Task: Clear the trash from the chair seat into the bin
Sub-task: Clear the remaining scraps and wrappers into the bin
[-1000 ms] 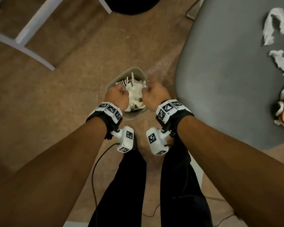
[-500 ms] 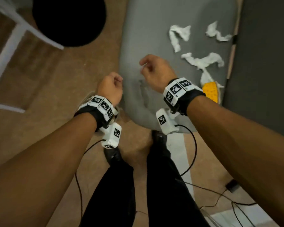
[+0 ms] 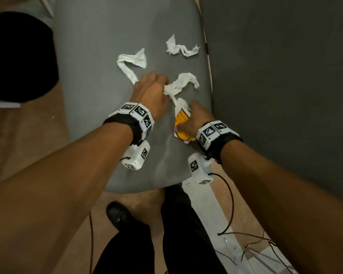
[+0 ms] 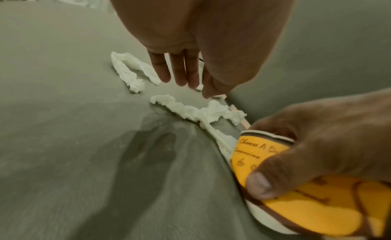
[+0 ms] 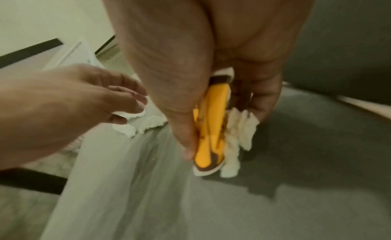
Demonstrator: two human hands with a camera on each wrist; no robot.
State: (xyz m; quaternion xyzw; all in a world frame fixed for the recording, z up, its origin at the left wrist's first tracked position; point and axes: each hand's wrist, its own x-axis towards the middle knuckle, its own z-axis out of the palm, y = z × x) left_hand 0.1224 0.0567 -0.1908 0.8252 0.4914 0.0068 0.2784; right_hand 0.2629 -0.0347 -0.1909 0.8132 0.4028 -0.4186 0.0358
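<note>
Two hands on grey seat (image 3: pixel 99 56) — right hand (image 3: pixel 196 119) gripping flattened yellow cup (image 4: pixel 285 185), printed lettering legible only wrist-side, left hand (image 4: pixel 180 42) fingers straight over tissue (image 4: pixel 196 111)

The right hand (image 3: pixel 194 117) is covering much of the cup (image 3: pixel 181 120); its print is running under the thumb in the left wrist view, only partly readable. The left hand (image 3: pixel 151 91) is hiding the near ends of two tissues (image 3: pixel 132 65) beneath its fingers, so any contact is unclear. The right wrist view is blurring everything past the fingers. The bin is lying out of sight.
</note>
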